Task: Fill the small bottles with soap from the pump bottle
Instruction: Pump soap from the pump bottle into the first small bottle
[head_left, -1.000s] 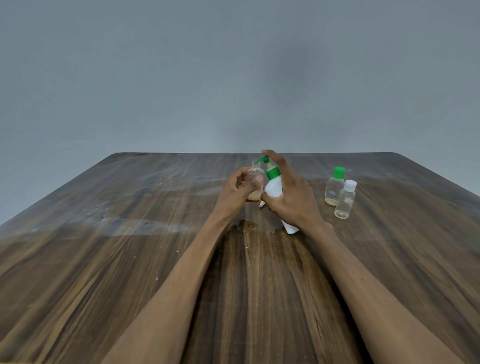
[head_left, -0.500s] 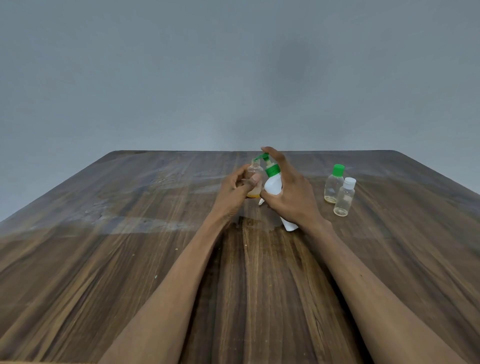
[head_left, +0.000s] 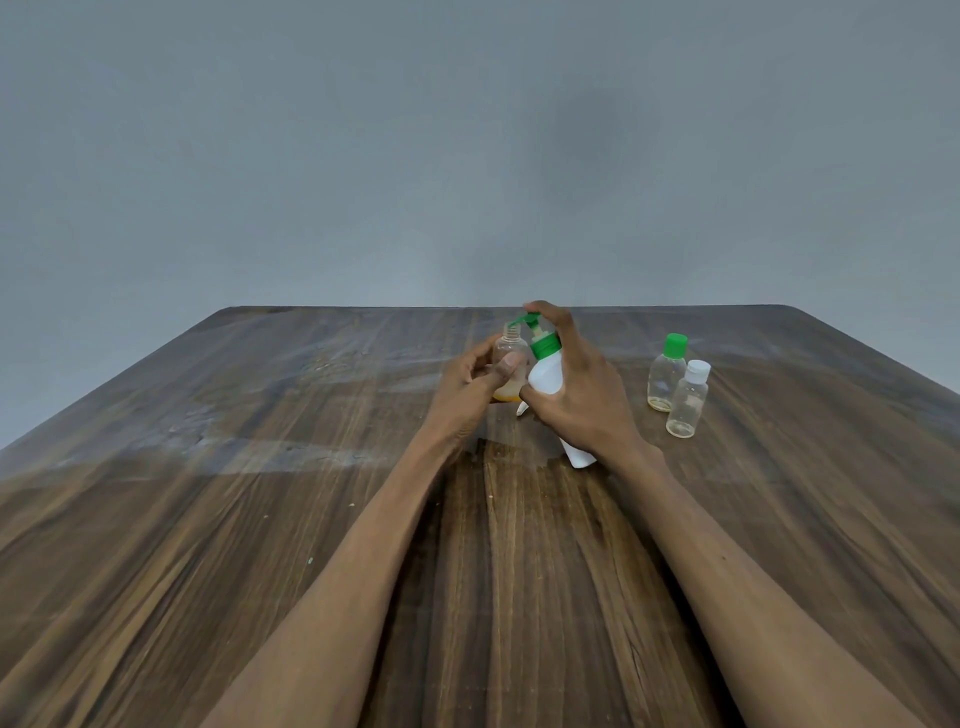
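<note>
We look down at a dark wood-grain table (head_left: 260, 519) with a grey wall (head_left: 467, 156) behind it. Two bare forearms reach forward to the middle of the table. The right hand (head_left: 582, 400) wraps its fingers (head_left: 558, 325) around a white pump bottle (head_left: 548, 374) with a green collar and green pump head; the bottle leans to the left, its base toward the person, and the forefinger lies over the pump head. The left hand (head_left: 467, 384) pinches a small clear bottle (head_left: 510, 358) between thumb and curled fingers, holding it upright just beside the pump bottle, its open threaded neck under the green nozzle. A shallow layer of amber soap sits in the bottom of this small bottle. To the right, well apart from the hands, two more small clear bottles stand upright and close together on the table: a green-capped bottle (head_left: 667, 374) with a little yellowish liquid at its base, and a white-capped bottle (head_left: 688, 400) in front of it.
</note>
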